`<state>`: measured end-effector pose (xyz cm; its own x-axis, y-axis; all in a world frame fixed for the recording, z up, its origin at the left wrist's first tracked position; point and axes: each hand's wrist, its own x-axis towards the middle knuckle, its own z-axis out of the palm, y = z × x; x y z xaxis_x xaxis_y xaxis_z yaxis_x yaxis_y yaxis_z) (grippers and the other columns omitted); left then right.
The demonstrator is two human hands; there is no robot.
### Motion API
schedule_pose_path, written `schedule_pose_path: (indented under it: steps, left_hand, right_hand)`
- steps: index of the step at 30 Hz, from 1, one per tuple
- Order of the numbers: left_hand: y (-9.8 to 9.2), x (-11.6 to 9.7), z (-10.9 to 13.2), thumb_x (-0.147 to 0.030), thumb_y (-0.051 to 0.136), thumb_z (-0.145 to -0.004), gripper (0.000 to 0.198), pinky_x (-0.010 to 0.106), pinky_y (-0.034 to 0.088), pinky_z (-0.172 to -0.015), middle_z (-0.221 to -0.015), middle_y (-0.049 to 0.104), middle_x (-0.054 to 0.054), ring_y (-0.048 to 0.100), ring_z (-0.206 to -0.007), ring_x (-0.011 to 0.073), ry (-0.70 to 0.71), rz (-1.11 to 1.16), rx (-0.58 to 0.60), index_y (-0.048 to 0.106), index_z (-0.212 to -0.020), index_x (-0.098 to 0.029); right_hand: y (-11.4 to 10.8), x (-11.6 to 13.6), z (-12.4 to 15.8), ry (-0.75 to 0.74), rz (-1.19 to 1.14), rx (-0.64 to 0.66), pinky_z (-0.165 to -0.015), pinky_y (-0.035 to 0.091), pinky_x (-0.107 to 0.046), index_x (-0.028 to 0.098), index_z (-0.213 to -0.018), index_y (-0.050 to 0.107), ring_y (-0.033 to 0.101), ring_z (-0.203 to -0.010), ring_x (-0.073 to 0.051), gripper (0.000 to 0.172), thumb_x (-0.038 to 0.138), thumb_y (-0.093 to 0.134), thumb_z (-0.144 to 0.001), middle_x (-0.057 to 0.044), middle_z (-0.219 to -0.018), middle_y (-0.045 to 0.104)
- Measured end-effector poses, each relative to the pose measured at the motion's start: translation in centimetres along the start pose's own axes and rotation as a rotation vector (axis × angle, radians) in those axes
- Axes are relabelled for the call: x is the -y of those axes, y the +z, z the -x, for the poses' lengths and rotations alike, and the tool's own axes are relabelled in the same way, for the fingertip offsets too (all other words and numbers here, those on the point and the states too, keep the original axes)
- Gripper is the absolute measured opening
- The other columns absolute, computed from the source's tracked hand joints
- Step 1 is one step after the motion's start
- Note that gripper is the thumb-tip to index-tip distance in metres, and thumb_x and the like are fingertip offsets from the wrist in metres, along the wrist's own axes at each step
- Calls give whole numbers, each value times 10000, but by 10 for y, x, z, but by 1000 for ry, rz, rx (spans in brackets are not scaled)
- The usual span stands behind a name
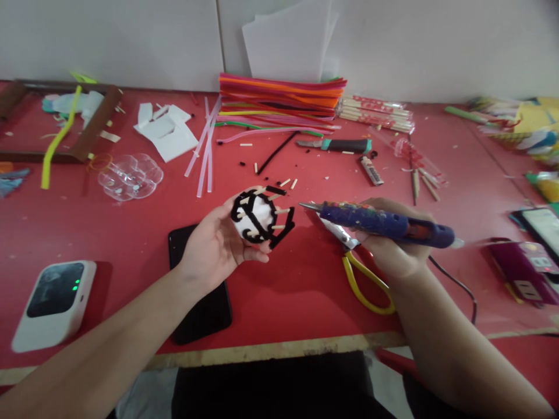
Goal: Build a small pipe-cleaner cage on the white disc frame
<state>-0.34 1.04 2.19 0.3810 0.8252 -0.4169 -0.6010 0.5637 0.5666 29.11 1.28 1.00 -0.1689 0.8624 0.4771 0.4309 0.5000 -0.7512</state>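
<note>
My left hand (213, 241) is closed around a small round craft piece (257, 218), white in the middle with black fuzzy pipe cleaner on it. Short pale sticks poke out from its right side, some tipped with black pipe cleaner. In my right hand (393, 244) is a blue hot glue gun (367, 220), its metal nozzle pointing left at the piece, a gap between them. Below the glue gun lie pliers with yellow handles (351, 273), partly covered by my right hand. A black phone (203, 320) lies under my left forearm.
Pipe cleaners (279, 96) in a bundle lie along the wall, beside packaged sticks (375, 113). A utility knife (347, 144) and a lighter (371, 170) lie beyond my right hand. At left are a white device (55, 305), a clear flower-shaped tray (131, 177) and a brown frame (98, 125).
</note>
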Motion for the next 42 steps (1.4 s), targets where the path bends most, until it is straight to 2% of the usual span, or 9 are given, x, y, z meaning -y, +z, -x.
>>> schedule_pose_path:
  steps: [3, 12, 21, 27, 33, 42]
  left_hand:
    - [2, 0, 1, -385, 493, -974, 339, 347, 651, -540, -741, 773, 101, 756, -596, 250, 2, -4, -49, 678, -1093, -127]
    - [4, 0, 0, -351, 421, -1004, 356, 357, 645, -495, -751, 778, 108, 751, -573, 254, 16, 8, -68, 671, -1129, -130]
    - [3, 0, -1, -358, 450, -999, 440, 352, 640, -489, -764, 783, 103, 751, -567, 257, 8, 29, -45, 638, -1312, -111]
    - [5, 0, -1, -335, 393, -1025, 455, 352, 635, -474, -750, 777, 105, 741, -549, 253, 4, 34, -61, 631, -1339, -108]
    - [7, -1, 0, -312, 348, -1043, 536, 355, 630, -457, -743, 776, 107, 735, -536, 256, 0, 36, -85, 565, -1483, -97]
    - [6, 0, 1, -301, 369, -1037, 495, 343, 620, -455, -773, 777, 100, 726, -540, 239, 21, 14, -75, 614, -1430, -128]
  right_hand:
    - [1, 3, -2, -53, -19, 11, -471, 443, -326, 282, -815, 723, 583, -513, -172, 120, 163, 733, -804, 13, -653, 683]
    - [0, 9, -3, -4, -25, 35, -484, 417, -305, 240, -776, 706, 556, -523, -153, 28, 235, 733, -782, 9, -640, 657]
    - [1, 10, -2, 14, -9, 25, -509, 401, -317, 262, -760, 686, 534, -532, -156, 58, 226, 724, -785, 17, -637, 640]
    - [1, 12, -2, 41, 5, 23, -513, 391, -330, 267, -747, 673, 519, -532, -162, 66, 237, 720, -782, 10, -626, 616]
    - [1, 12, -2, 67, 35, 31, -502, 402, -340, 264, -709, 658, 523, -525, -171, 81, 283, 708, -769, -1, -612, 617]
    - [1, 15, -7, 16, 54, 33, -457, 388, -316, 256, -706, 644, 498, -479, -149, 78, 284, 692, -760, 20, -580, 605]
